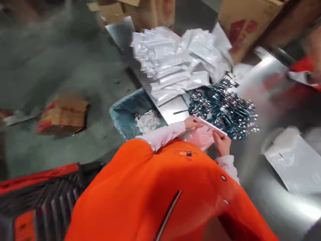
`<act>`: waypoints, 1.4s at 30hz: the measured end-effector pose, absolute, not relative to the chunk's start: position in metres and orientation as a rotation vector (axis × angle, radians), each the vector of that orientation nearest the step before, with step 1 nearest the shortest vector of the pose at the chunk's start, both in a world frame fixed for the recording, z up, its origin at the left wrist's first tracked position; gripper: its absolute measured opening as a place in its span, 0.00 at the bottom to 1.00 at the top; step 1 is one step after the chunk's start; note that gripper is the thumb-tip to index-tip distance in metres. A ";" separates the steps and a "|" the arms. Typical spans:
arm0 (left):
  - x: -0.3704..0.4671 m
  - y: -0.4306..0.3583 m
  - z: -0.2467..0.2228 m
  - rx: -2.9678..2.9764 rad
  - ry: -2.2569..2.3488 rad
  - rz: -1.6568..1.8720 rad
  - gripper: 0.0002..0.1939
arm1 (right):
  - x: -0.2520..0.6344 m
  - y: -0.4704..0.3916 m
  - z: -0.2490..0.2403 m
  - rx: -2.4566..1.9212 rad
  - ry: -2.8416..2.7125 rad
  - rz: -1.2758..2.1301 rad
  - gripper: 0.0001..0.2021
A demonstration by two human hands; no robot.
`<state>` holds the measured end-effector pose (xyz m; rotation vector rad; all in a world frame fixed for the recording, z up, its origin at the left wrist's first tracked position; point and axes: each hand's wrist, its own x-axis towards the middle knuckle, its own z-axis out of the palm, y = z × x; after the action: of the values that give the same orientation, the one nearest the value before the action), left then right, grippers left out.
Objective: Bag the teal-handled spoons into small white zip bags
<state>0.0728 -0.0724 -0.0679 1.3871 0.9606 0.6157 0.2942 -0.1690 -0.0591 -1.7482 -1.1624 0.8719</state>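
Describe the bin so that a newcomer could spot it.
Find the metal table and follow its left edge down past the white packets. The bin beside it holds white scraps. Its blue-green liner sets it apart from the brown box farther left.

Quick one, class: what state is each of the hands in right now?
Left hand: closed on one end of a white strip.
Right hand: closed on its other end.

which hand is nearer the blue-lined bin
Left. The left hand holds the end of the white strip nearer the bin; the right hand holds the far end.
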 end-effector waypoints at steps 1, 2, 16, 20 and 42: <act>0.082 -0.067 -0.075 1.366 0.918 0.592 0.20 | 0.297 -0.167 -0.060 -1.738 -1.134 0.856 0.23; 0.089 -0.062 -0.081 1.325 0.881 0.589 0.20 | 0.301 -0.164 -0.061 -1.734 -1.121 0.851 0.22; 0.080 -0.046 -0.083 1.487 0.716 0.611 0.10 | 0.342 -0.158 -0.078 -1.493 -1.020 1.160 0.12; 0.088 -0.058 -0.090 1.329 0.779 0.723 0.29 | 0.326 -0.157 -0.084 -1.495 -0.886 1.065 0.27; 0.012 0.008 -0.077 1.606 1.294 0.449 0.35 | 0.275 -0.138 -0.064 -1.324 -0.474 1.307 0.25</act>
<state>0.0119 0.0080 -0.0767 1.6055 1.2943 0.4492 0.2755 -0.1384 -0.0638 -1.3237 -0.4740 1.3074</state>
